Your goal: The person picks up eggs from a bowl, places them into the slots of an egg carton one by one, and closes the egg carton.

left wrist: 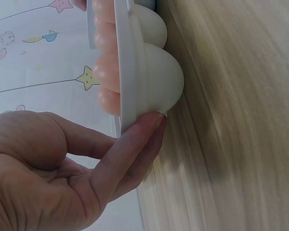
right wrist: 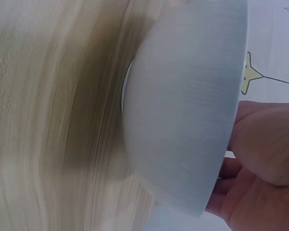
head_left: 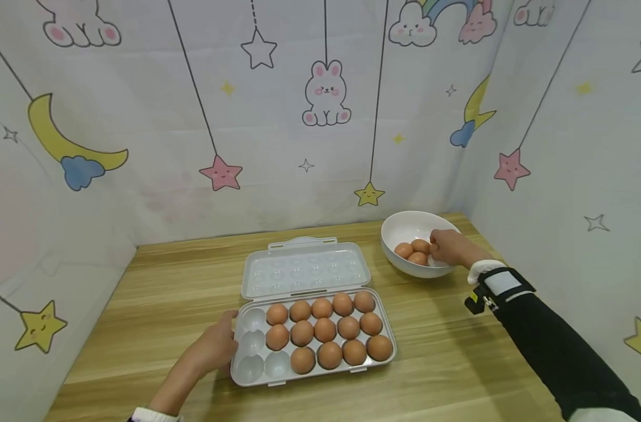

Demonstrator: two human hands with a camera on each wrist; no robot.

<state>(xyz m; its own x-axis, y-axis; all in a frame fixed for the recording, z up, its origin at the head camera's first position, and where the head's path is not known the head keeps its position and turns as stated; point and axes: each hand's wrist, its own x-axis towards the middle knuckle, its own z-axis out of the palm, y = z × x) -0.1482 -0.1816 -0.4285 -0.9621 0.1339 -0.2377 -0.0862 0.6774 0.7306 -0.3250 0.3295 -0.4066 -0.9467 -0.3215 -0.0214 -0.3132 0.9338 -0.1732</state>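
Observation:
An egg carton (head_left: 315,375) of pale plastic lies with its lid (head_left: 305,271) folded back. Brown eggs (head_left: 325,329) fill most of its cups; the left column and one more front cup hold none. My left hand (head_left: 213,347) grips the carton's left end, and in the left wrist view its fingers (left wrist: 130,149) reach under the rim beside a cup. At the back right, my right hand (head_left: 449,247) reaches down inside a white bowl (head_left: 404,224), next to three visible eggs (head_left: 417,258). Its fingertips are hidden by the bowl wall (right wrist: 183,106) in the right wrist view; I cannot tell whether they hold an egg.
The wooden table (head_left: 167,281) runs back to a white curtain (head_left: 278,135) printed with stars, moons and rabbits. Another curtain side (head_left: 563,176) stands close to the right of the bowl. A strap with a small device (head_left: 502,287) sits on the right wrist.

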